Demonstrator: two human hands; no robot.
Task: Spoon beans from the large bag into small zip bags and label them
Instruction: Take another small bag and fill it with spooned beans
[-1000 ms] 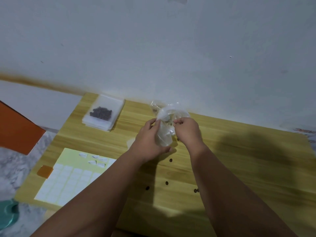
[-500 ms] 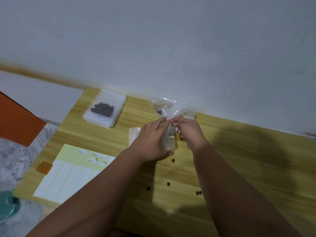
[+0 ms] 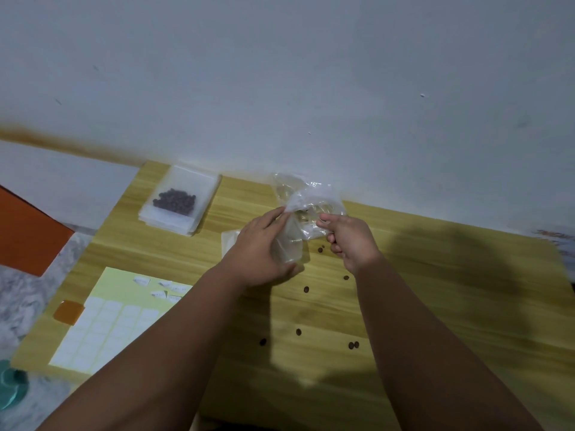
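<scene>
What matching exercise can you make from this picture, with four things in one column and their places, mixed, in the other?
Things
1. filled zip bag
2. label sheet
3. loose beans
4. clear plastic bag

Places
A. scattered on the bare table, mostly between the forearms
B. held by the left hand and the right hand
C. near left part of the table
D. far left corner of the table, by the wall

Pairs: 1-D, 2-C, 3-A, 4-B

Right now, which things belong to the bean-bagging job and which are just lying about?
Job: crumpled clear plastic bag, small clear zip bag in the left hand, bean-filled zip bag, white label sheet, loose brown beans.
Lying about: orange board, teal object, amber square tab.
</scene>
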